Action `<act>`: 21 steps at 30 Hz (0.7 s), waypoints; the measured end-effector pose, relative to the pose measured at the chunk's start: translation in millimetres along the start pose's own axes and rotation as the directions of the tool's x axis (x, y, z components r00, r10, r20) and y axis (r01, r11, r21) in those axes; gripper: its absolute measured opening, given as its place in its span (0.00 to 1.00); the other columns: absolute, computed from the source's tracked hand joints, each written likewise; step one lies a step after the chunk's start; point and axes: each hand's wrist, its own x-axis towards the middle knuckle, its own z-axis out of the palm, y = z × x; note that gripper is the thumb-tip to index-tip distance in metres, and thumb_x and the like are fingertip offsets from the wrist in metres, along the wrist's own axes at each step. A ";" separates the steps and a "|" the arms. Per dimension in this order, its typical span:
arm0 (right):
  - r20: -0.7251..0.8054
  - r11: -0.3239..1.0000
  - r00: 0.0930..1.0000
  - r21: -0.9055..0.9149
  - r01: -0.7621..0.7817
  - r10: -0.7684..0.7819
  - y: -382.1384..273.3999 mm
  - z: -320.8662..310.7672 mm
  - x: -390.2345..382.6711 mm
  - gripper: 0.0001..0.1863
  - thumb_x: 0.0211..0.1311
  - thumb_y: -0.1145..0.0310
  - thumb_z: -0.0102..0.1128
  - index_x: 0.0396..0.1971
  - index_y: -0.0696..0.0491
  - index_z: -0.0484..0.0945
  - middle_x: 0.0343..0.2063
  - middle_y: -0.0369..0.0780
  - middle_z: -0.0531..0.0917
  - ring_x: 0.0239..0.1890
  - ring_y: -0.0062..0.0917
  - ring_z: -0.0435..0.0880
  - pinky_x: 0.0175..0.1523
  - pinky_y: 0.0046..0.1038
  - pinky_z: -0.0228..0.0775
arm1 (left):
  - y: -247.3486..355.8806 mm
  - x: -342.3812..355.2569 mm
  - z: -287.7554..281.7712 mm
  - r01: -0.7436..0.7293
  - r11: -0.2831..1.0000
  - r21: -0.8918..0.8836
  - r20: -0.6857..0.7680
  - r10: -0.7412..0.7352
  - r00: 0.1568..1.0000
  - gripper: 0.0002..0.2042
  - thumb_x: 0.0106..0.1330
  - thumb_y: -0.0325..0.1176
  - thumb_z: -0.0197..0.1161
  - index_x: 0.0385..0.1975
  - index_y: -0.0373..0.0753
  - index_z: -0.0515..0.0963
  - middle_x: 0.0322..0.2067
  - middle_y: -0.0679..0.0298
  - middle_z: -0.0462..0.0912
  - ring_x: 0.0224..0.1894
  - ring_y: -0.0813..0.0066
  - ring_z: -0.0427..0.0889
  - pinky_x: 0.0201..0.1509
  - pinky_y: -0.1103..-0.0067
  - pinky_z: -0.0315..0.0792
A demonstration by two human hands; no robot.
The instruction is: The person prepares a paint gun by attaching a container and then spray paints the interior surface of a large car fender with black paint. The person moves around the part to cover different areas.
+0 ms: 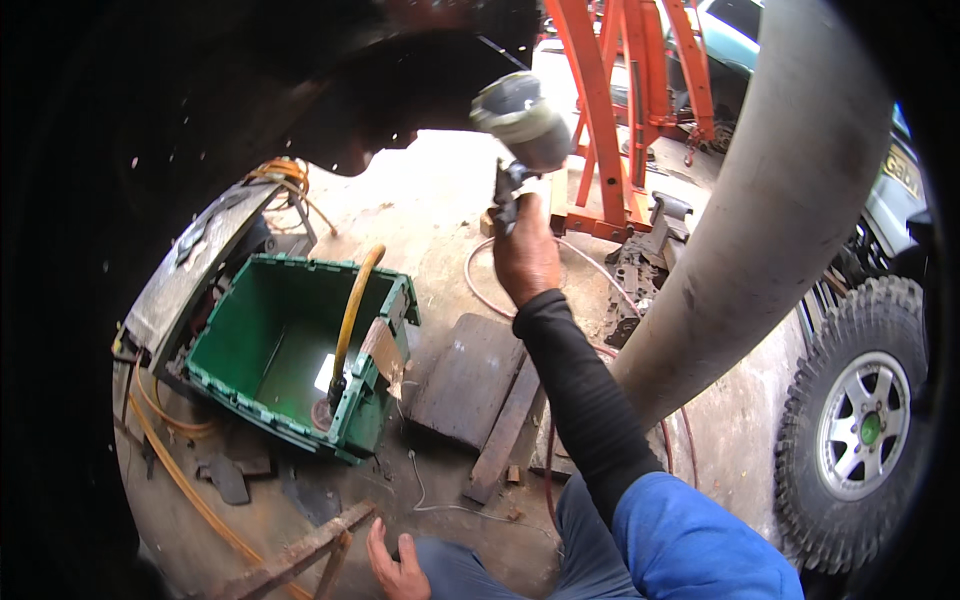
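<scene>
My right hand [527, 255] reaches up and forward, fingers wrapped round the dark handle of a spray gun [512, 180]. On top of the gun is a rounded grey cup [522, 115], slightly blurred. Just beyond it hangs a large dark surface [430, 80], with a thin bright streak in front of it. My left hand [398, 565] is low at the bottom edge by my knee, fingers apart and holding nothing. Beside it stands a rusty metal bar frame [335, 540]; I cannot tell whether they touch.
A green plastic crate [225, 385] stands at the left with a yellow hose [355, 300] in it. Wooden boards [465, 380] lie centre. A thick grey pipe [760, 200] slants across the right, before a wheel [855, 425]. Orange steel frames [600, 110] stand behind; hoses [475, 275] cross the floor.
</scene>
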 end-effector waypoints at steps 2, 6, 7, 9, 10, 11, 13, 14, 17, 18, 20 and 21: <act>0.055 0.996 0.999 -0.091 0.002 0.003 -1.0 5.0 2.6 0.11 0.62 0.70 0.51 0.43 0.54 0.63 0.35 0.54 0.79 0.33 0.54 0.81 0.38 0.51 0.71 | -0.1 -0.2 -4.1 0.049 0.999 0.015 -0.003 -0.049 0.999 0.24 0.71 0.36 0.53 0.63 0.30 0.63 0.61 0.48 0.68 0.64 0.56 0.67 0.66 0.67 0.61; 0.062 0.990 0.995 -0.113 0.080 -0.074 -12.4 -6.0 7.4 0.07 0.65 0.71 0.46 0.41 0.53 0.64 0.30 0.54 0.81 0.33 0.52 0.82 0.37 0.50 0.72 | -6.6 4.1 -11.4 0.097 0.978 -0.184 0.067 -0.086 0.994 0.24 0.72 0.36 0.54 0.63 0.30 0.62 0.61 0.50 0.69 0.65 0.60 0.67 0.67 0.70 0.63; 0.076 0.991 0.992 -0.085 0.105 -0.098 -17.0 -10.3 9.0 0.07 0.65 0.71 0.45 0.41 0.53 0.64 0.31 0.54 0.81 0.33 0.52 0.82 0.37 0.50 0.72 | -9.7 4.7 -12.5 0.087 0.981 -0.175 0.074 -0.075 0.994 0.24 0.72 0.35 0.54 0.63 0.30 0.62 0.61 0.50 0.69 0.64 0.60 0.67 0.67 0.70 0.63; 0.067 0.988 0.992 -0.107 0.115 -0.108 -25.7 -18.5 14.2 0.06 0.66 0.71 0.44 0.41 0.54 0.64 0.34 0.53 0.81 0.34 0.51 0.82 0.38 0.48 0.72 | -16.4 6.1 -13.5 0.075 0.984 -0.159 0.085 -0.062 0.994 0.24 0.72 0.35 0.55 0.64 0.30 0.61 0.61 0.50 0.69 0.64 0.60 0.68 0.67 0.70 0.63; 0.041 0.983 0.990 -0.120 0.137 -0.133 -28.9 -22.2 17.2 0.06 0.67 0.71 0.44 0.41 0.54 0.64 0.34 0.52 0.81 0.35 0.51 0.82 0.39 0.48 0.72 | -19.5 7.3 -14.1 0.052 0.987 -0.149 0.082 -0.040 0.996 0.24 0.72 0.35 0.54 0.64 0.30 0.61 0.61 0.50 0.69 0.64 0.60 0.68 0.67 0.70 0.63; 0.000 0.978 0.985 -0.126 0.169 -0.170 -30.8 -25.4 20.1 0.06 0.67 0.71 0.44 0.41 0.54 0.64 0.34 0.52 0.81 0.35 0.51 0.82 0.40 0.48 0.72 | -22.1 8.1 -14.5 0.030 0.990 -0.139 0.082 -0.019 0.996 0.24 0.72 0.35 0.54 0.64 0.30 0.61 0.61 0.50 0.69 0.64 0.60 0.67 0.68 0.69 0.62; 0.050 0.981 0.989 -0.131 0.144 -0.139 -30.8 -30.0 26.9 0.06 0.67 0.70 0.44 0.41 0.54 0.65 0.34 0.52 0.81 0.36 0.51 0.82 0.40 0.48 0.73 | -24.9 9.0 -12.9 -0.041 0.995 -0.095 0.067 0.047 0.997 0.23 0.72 0.33 0.54 0.63 0.30 0.62 0.60 0.50 0.70 0.62 0.60 0.70 0.65 0.70 0.65; 0.060 0.981 0.988 -0.125 0.147 -0.140 -29.5 -31.1 29.5 0.07 0.67 0.70 0.44 0.41 0.54 0.66 0.34 0.52 0.81 0.36 0.51 0.82 0.40 0.48 0.73 | -25.2 8.9 -12.2 -0.089 0.994 -0.058 0.048 0.092 0.995 0.22 0.72 0.32 0.54 0.62 0.31 0.63 0.59 0.50 0.71 0.60 0.60 0.72 0.62 0.71 0.69; 0.135 0.983 0.986 -0.142 0.113 -0.094 -20.4 -30.4 29.2 0.08 0.66 0.69 0.45 0.42 0.56 0.68 0.34 0.53 0.82 0.37 0.51 0.83 0.41 0.47 0.74 | -22.6 3.0 -11.2 -0.032 0.995 -0.092 0.033 0.035 0.999 0.23 0.71 0.34 0.53 0.63 0.31 0.63 0.60 0.49 0.69 0.63 0.58 0.70 0.64 0.69 0.64; 0.168 0.982 0.983 -0.157 0.102 -0.075 -16.7 -29.6 27.2 0.10 0.65 0.69 0.46 0.42 0.56 0.68 0.34 0.53 0.83 0.37 0.50 0.83 0.42 0.46 0.75 | -21.0 0.8 -11.0 0.019 0.992 -0.124 0.038 -0.014 0.999 0.24 0.71 0.35 0.53 0.63 0.31 0.62 0.62 0.48 0.68 0.65 0.57 0.67 0.66 0.67 0.60; 0.207 0.983 0.977 -0.161 0.088 -0.054 -11.3 -27.8 22.0 0.11 0.64 0.69 0.48 0.43 0.58 0.70 0.34 0.54 0.83 0.37 0.50 0.84 0.43 0.45 0.76 | -18.9 -1.6 -10.8 0.012 0.996 -0.094 0.024 -0.010 1.000 0.24 0.72 0.36 0.53 0.64 0.31 0.62 0.62 0.49 0.68 0.65 0.57 0.68 0.67 0.67 0.60; 0.197 0.979 0.976 -0.162 0.123 -0.090 -10.0 -27.6 20.5 0.11 0.64 0.69 0.48 0.43 0.59 0.70 0.34 0.54 0.83 0.37 0.49 0.84 0.43 0.45 0.76 | -18.4 -1.8 -10.6 0.007 0.997 -0.079 0.017 -0.006 1.000 0.24 0.72 0.36 0.53 0.64 0.31 0.62 0.62 0.49 0.68 0.65 0.57 0.68 0.67 0.67 0.60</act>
